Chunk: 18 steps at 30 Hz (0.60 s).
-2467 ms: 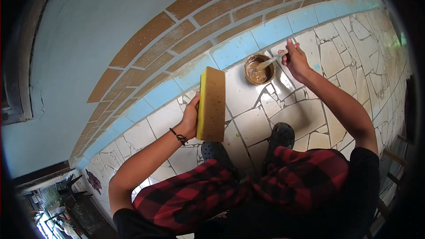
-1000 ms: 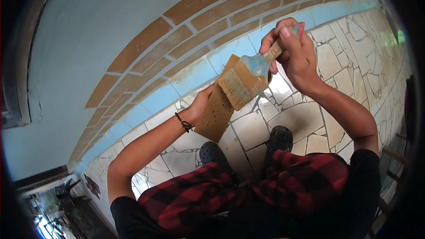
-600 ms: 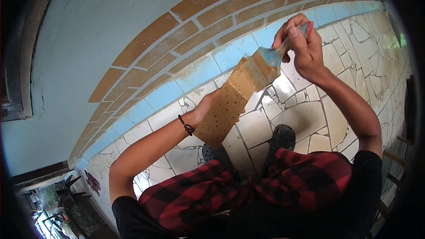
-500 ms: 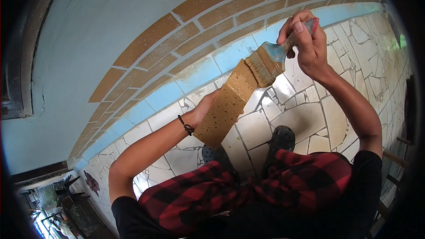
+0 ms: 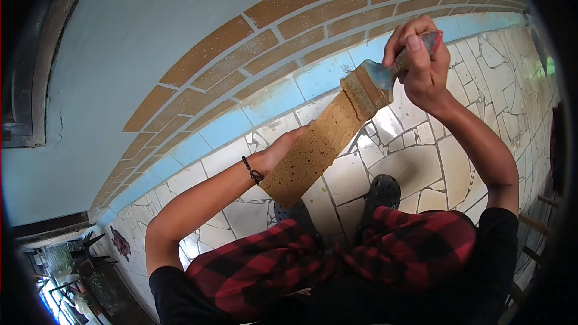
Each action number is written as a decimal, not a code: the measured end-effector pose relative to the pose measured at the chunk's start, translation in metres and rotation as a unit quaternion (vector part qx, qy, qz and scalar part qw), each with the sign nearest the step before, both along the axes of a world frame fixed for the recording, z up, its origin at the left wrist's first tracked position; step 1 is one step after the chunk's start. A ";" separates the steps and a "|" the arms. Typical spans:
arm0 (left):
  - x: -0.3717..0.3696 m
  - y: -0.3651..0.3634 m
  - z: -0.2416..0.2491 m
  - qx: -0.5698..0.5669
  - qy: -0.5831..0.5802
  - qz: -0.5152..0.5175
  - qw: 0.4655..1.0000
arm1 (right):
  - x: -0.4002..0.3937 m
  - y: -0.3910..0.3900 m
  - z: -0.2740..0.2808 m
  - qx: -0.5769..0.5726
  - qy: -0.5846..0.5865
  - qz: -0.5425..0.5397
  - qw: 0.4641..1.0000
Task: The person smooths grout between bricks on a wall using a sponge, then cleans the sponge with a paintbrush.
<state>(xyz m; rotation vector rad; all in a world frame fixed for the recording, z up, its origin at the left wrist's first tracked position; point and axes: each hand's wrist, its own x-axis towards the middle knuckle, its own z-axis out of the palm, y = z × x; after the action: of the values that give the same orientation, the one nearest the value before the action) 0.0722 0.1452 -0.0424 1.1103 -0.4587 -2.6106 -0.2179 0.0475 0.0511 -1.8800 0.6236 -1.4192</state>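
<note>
Two hands busy: left hand (image 5: 278, 151) holds sponge (image 5: 316, 147); right hand (image 5: 421, 63) presses brush (image 5: 368, 87) on it.

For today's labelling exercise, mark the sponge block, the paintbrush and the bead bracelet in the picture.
sponge block (image 5: 313, 151), head view, on the middle of its brown-coated face.
paintbrush (image 5: 364, 91), head view, on the bristles beside the blue ferrule.
bead bracelet (image 5: 251, 171), head view, on the beads across the left wrist.

Pale blue wall (image 5: 150, 30) w/ brown brick-pattern band (image 5: 289, 30), blue tile strip (image 5: 271, 99) below. Broken-tile mosaic floor (image 5: 415, 165), glossy in daylight. Dark window frame (image 5: 27, 84) at left.
</note>
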 end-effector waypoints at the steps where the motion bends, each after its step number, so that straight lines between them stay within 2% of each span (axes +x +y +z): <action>1: 0.001 0.000 0.000 0.009 -0.008 0.001 1.000 | 0.002 0.004 0.005 -0.005 -0.011 0.015 1.000; 4: 0.003 -0.002 -0.005 -0.006 0.017 -0.009 1.000 | 0.018 0.027 0.014 0.022 -0.066 0.079 0.994; 7: -0.006 -0.003 0.015 0.026 -0.043 0.001 0.999 | 0.027 0.036 0.009 0.013 -0.035 0.101 0.994; 10: 0.003 -0.003 0.004 -0.004 0.045 -0.013 0.999 | 0.016 0.013 -0.004 0.023 -0.034 0.035 0.999; 12: 0.010 -0.003 -0.001 -0.019 0.021 -0.012 1.000 | 0.006 -0.002 -0.004 -0.021 -0.015 -0.011 1.000; 14: 0.014 -0.004 -0.005 -0.026 0.013 -0.015 0.999 | 0.001 -0.007 0.000 -0.051 -0.024 -0.011 0.998; 18: 0.010 -0.004 0.001 -0.026 -0.012 -0.038 0.999 | 0.012 0.007 0.017 -0.025 -0.053 0.038 0.998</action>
<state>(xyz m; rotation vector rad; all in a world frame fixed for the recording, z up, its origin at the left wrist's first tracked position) 0.0822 0.1410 -0.0418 1.1295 -0.5803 -2.6366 -0.2061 0.0545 0.0682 -1.8323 0.4636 -1.4863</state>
